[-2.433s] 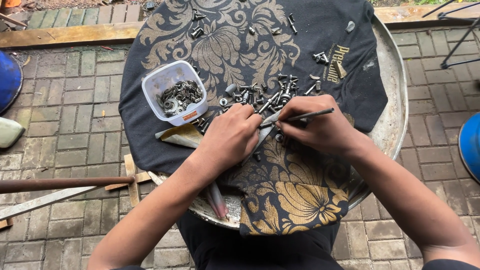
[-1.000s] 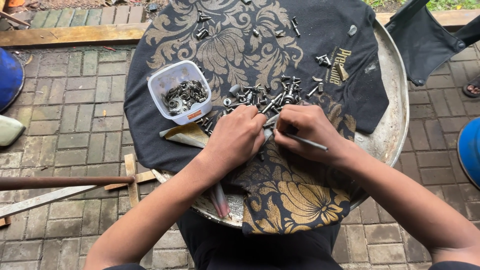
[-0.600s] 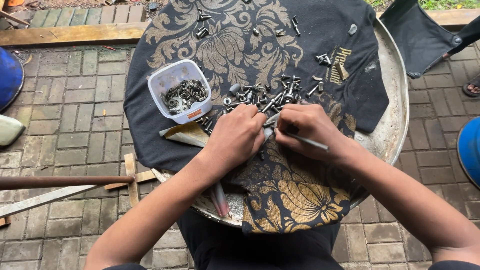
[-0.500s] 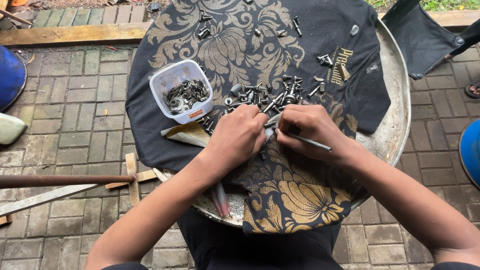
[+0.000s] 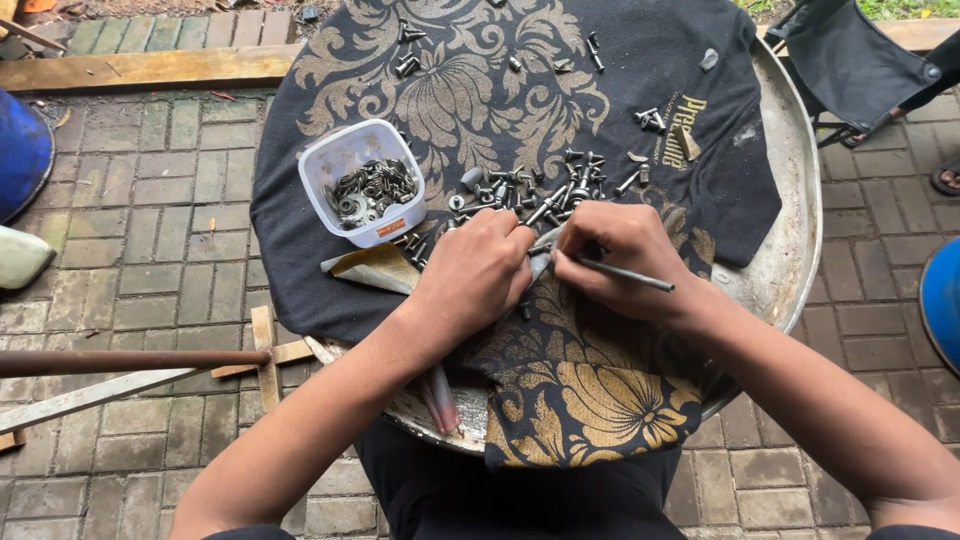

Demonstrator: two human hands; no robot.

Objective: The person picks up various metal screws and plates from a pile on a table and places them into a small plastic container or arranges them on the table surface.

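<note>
- Head view: the right hand [image 5: 625, 260] grasps a thin metal rod [image 5: 630, 276] that juts out past its knuckles, away from the left hand [image 5: 478, 272]
- The left hand is curled, fingertips pinching something small that I cannot make out, touching the near edge of the pile of screws [image 5: 540, 192]
- Beside that pile, on its left, stands a clear plastic tub [image 5: 362, 181] of washers with an orange label
- Gold lettering on the black cloth [image 5: 640, 110] lies right of the pile

On the round tray [image 5: 795, 200] lies a cloth [image 5: 640, 120], bearing a tub of washers [image 5: 365, 185] left of the bolt pile [image 5: 540, 190], both hands just before it.
</note>
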